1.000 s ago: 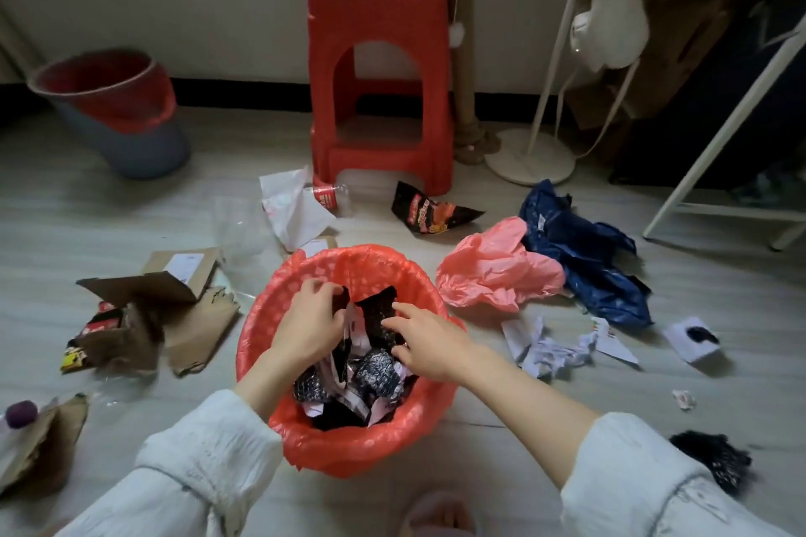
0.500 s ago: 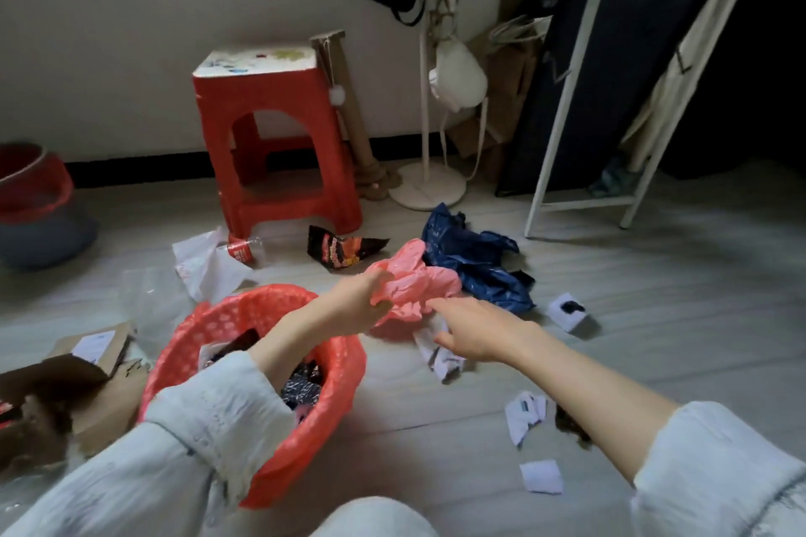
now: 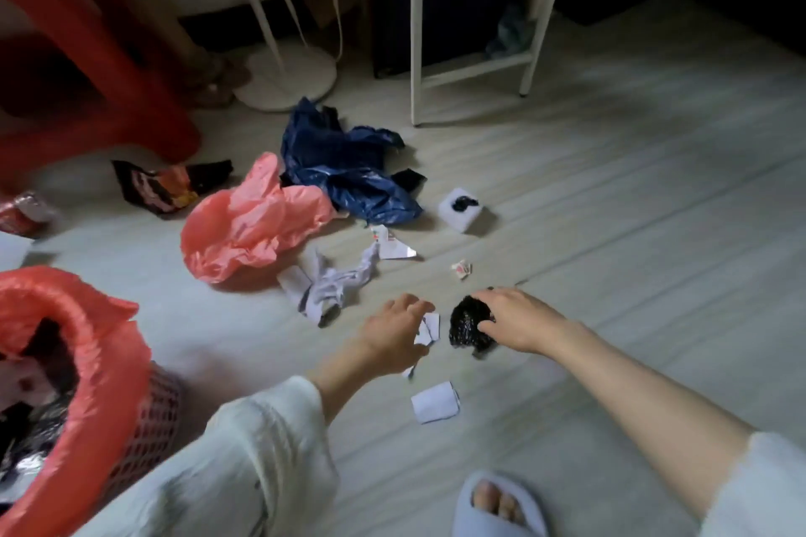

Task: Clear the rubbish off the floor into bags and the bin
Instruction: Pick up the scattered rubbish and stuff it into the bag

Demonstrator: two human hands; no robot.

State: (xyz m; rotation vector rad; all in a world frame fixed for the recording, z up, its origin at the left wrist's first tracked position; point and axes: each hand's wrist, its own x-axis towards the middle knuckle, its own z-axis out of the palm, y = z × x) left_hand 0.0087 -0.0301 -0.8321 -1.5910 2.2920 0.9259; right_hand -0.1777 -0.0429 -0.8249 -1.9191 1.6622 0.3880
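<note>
- A pale plank floor [image 3: 610, 231] fills the frame, dim toward the upper right, with a red plastic stool [image 3: 87, 70] at upper left and a white rack frame [image 3: 416, 26] at top centre.
- Rubbish is scattered through the middle: a crumpled pink plastic bag [image 3: 248, 227], a dark blue plastic bag [image 3: 349, 170] touching it, a snack wrapper [image 3: 161, 190] to their left, twisted white paper [image 3: 336, 286], and a white scrap [image 3: 436, 402] lower down.
- The bin [image 3: 65, 384], lined with a red bag, sits at the lower left edge, well apart from both hands.
- The right hand [image 3: 519, 320] reaches palm-down from the lower right, forearm bare, its fingers closed over a crumpled black wrapper [image 3: 469, 325] on the floor.
- The left hand [image 3: 394, 334] stretches out from a white sleeve, palm down, fingers curled loosely on a small torn paper piece [image 3: 429, 329]; whether it is truly gripped I cannot tell.
- Risk, as I judge it: the light paper could slip from so loose a hold on the long carry to the bin, and the nearby small scraps could be missed in the dimness.
</note>
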